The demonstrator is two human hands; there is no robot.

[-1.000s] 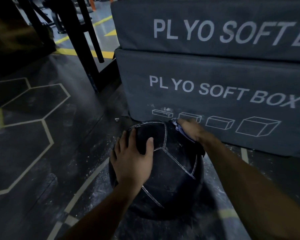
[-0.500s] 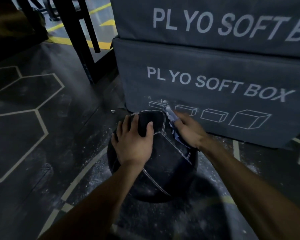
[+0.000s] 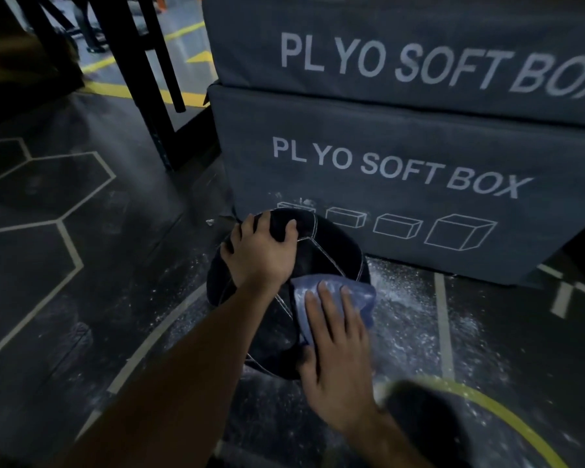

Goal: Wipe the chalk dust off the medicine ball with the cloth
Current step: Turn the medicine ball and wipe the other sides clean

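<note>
Left hand, centre frame: fingers spread and curved over the top of the one medicine ball, pressing it. Right hand, lower centre: fingers straight, flat on the single blue cloth, which lies against the ball's near right side. Ball dark, round, pale seams, on the floor. Two grey soft boxes stacked right, lower one just behind the ball. White chalk dust scattered right; open floor left.
</note>
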